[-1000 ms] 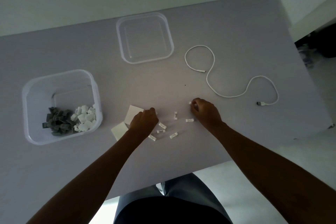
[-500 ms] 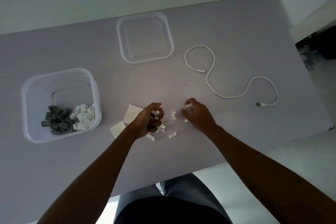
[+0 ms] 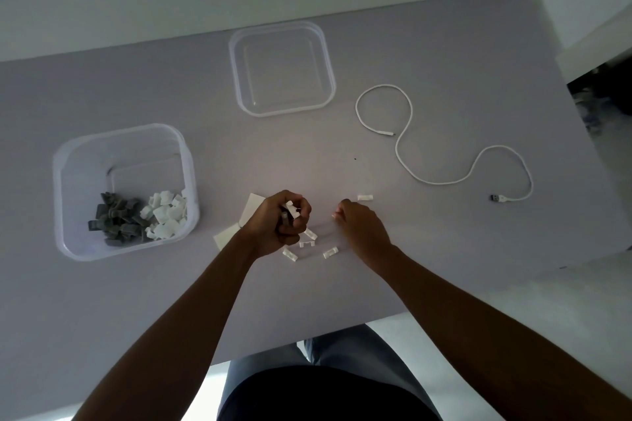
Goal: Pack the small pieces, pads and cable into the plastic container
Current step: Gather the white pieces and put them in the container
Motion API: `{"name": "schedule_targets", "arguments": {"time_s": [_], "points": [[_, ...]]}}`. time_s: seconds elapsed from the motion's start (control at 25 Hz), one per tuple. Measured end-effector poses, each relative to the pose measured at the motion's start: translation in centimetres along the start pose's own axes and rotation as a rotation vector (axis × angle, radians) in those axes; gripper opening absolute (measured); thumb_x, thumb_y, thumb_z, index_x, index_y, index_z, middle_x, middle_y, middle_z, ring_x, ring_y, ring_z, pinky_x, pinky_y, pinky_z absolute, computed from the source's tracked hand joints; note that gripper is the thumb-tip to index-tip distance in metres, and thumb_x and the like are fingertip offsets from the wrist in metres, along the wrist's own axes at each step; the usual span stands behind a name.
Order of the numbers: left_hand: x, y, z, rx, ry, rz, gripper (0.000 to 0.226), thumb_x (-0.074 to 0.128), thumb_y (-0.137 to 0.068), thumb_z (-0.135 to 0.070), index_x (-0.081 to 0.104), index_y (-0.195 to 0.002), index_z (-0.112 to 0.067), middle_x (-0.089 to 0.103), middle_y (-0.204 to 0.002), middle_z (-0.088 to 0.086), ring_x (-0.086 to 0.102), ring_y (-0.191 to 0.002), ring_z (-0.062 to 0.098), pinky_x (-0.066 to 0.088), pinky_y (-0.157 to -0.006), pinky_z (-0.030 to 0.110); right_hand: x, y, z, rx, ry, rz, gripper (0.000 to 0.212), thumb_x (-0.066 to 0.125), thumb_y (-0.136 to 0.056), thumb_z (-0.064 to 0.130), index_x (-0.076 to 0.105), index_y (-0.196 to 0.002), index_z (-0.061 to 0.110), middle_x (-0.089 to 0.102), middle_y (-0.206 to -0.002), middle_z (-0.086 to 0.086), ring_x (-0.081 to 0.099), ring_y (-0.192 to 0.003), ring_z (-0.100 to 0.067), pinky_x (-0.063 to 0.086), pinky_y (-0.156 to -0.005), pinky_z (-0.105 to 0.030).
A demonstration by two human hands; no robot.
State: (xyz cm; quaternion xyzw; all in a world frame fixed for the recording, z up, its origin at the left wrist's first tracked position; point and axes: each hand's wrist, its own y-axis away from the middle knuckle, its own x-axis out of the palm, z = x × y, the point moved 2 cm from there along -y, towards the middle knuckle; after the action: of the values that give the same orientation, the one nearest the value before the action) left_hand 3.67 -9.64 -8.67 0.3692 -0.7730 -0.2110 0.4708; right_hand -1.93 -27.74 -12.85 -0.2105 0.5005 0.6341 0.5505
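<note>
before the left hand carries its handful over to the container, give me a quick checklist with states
1. Left hand grips white pieces: ok.
2. Container open, room inside: ok.
3. Path from hand to container unobstructed: ok.
4. Loose pieces all gathered: not ok, several on the table, one beyond the right hand.
5. Right hand holding a piece: cannot tell.
6. Pads and cable packed: not ok.

Both bare forearms reach forward over the table (image 3: 444, 44) from its near edge, converging toward its middle. The left hand (image 3: 278, 225) is turned palm-up, its fingers curled around several small white pieces (image 3: 293, 209). The right hand (image 3: 362, 229), just to the right of it and apart, lies knuckles-up with fingers bent; whether its fingertips (image 3: 337, 214) pinch anything cannot be told.
</note>
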Motion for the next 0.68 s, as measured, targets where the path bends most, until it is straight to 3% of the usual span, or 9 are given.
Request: {"name": "schedule_targets", "arguments": {"time_s": [0.24,0.36,0.48,0.68], "points": [[0.1,0.1,0.1,-0.001,-0.013,0.003,0.025,0.040,-0.090,-0.022,0.050,-0.070,-0.011,0.042,-0.063,0.003,0.020,-0.050,0.012,0.017,-0.037,0.020,-2.0,1.4,-0.9,-0.086,-0.182,-0.115,0.035,0.074,-0.082,0.040,0.055,-0.104,0.021,0.052,-0.074,0.009,0.052,-0.067,-0.010,0.041,-0.063,-0.024],[0.1,0.1,0.3,-0.015,-0.044,-0.002,0.021,0.043,-0.095,-0.021,0.054,-0.078,-0.014,0.042,-0.068,-0.002,0.030,-0.052,0.008,0.021,-0.037,0.018,-2.2,2.4,-3.2,-0.052,-0.184,-0.108,0.046,0.082,-0.074,0.039,0.054,-0.108,0.025,0.060,-0.090,0.011,0.058,-0.076,-0.010,0.048,-0.069,-0.026],[-0.1,-0.4,0.5,-0.054,-0.061,-0.097,0.024,0.042,-0.099,-0.025,0.054,-0.081,-0.015,0.031,-0.061,-0.005,0.023,-0.048,0.007,0.017,-0.035,0.017,-1.5,3.0,-4.5,-0.019,-0.186,-0.106,0.051,0.081,-0.073,0.041,0.055,-0.114,0.024,0.068,-0.107,0.006,0.067,-0.091,-0.017,0.055,-0.080,-0.035],[-0.2,-0.7,0.6,-0.036,-0.578,-0.385,0.043,0.047,-0.099,-0.044,0.051,-0.068,-0.013,0.032,-0.052,-0.001,0.023,-0.040,0.010,0.017,-0.043,0.021,-1.3,1.9,-3.3,0.104,-0.152,-0.168,0.038,0.074,-0.081,0.045,0.060,-0.105,0.020,0.070,-0.103,0.000,0.066,-0.093,-0.024,0.049,-0.077,-0.033]]}}
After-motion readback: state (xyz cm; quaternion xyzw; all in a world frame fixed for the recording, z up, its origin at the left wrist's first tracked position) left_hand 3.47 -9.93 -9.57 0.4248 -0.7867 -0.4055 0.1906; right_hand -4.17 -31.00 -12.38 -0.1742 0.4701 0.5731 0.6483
